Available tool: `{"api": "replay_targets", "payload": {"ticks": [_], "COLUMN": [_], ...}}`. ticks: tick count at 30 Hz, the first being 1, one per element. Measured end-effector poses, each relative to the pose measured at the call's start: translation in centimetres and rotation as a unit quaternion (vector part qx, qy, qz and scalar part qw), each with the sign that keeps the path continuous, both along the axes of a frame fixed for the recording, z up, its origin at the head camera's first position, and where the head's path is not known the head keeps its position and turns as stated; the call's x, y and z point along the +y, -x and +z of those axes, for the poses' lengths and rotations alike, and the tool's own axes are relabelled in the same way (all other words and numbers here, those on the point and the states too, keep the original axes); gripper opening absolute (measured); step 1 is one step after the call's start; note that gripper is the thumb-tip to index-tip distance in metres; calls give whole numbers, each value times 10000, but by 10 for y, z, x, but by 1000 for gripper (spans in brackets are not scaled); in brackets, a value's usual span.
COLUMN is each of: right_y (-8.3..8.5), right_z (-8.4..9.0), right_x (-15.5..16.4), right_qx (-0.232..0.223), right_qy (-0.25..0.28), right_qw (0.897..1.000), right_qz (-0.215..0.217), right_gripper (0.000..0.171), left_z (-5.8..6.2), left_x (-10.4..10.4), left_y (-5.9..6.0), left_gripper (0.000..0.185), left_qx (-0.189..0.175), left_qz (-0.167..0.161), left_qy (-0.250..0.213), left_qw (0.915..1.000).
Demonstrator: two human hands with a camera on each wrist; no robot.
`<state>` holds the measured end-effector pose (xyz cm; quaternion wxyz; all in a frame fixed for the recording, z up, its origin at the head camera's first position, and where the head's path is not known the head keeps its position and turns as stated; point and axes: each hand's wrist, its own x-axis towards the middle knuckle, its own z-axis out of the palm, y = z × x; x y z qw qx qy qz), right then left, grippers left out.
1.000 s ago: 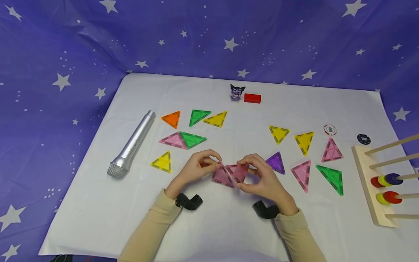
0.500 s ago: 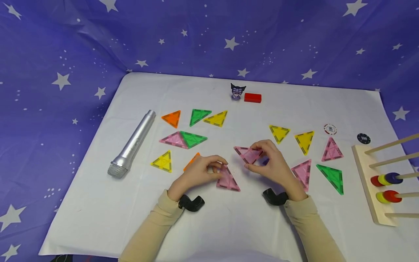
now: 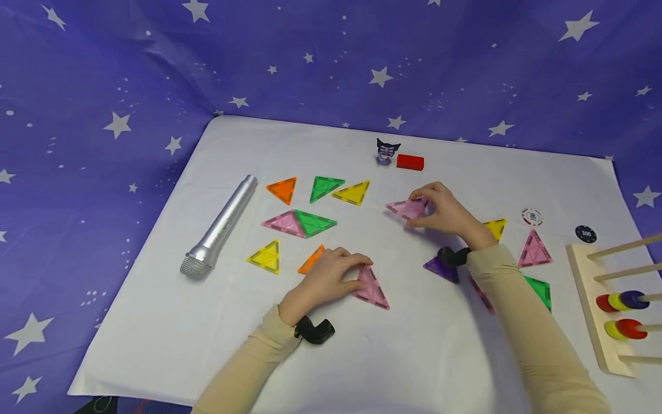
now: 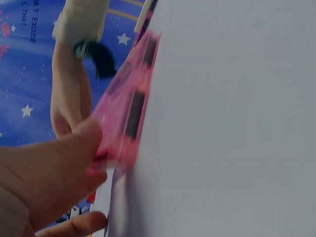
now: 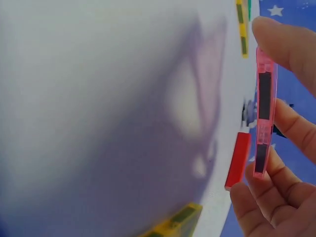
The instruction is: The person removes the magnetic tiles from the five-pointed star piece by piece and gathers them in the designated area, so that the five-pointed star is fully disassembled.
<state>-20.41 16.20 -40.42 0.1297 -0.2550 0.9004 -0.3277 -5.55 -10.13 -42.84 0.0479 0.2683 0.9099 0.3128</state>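
In the head view my left hand [image 3: 328, 279] pinches a translucent pink magnetic triangle tile [image 3: 372, 289] by its upper left part, low over the table's middle. That tile [image 4: 123, 106] shows its dark magnet strips in the left wrist view. Farther forward and to the right, my right hand [image 3: 446, 214] holds a second pink magnetic tile [image 3: 405, 209] between thumb and fingers. Seen edge-on in the right wrist view, this second tile [image 5: 265, 98] is off the cloth, with a shadow cast below. An orange tile [image 3: 312, 259] lies partly hidden behind my left hand.
Several coloured tiles lie left, including a joined pink and green pair [image 3: 314, 223]. A purple tile [image 3: 442, 269] is under my right wrist. Around stand a silver microphone [image 3: 222, 224], small figure [image 3: 386, 152], red block [image 3: 410, 162] and wooden peg rack [image 3: 600, 322].
The two pink tiles, side by side a second ago, are now apart. My right hand has carried its tile forward and to the right; my left hand keeps its tile near the same place.
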Motion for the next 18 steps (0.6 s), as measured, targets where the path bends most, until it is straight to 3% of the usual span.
{"api": "replay_targets", "payload": {"ticks": [6, 12, 15, 18], "right_y": [15, 18, 16, 8], "right_z": [-5, -9, -6, 2], "right_x": [-7, -9, -19, -40], "right_qx": [-232, -315, -107, 30], "right_qy": [-208, -514, -313, -4], "right_qw": [9994, 9981, 9993, 9997], "right_qz": [135, 145, 151, 224], "right_gripper": [52, 55, 52, 45], "left_z": [-1, 3, 8, 13], "left_x": [8, 3, -7, -21], "left_y": [-2, -1, 1, 4], "left_gripper": [40, 38, 34, 28], "left_qx": [122, -31, 56, 177], "left_qz": [76, 12, 220, 642], "left_qy": [302, 40, -203, -416], "left_qw": [9994, 10000, 9995, 9969]}}
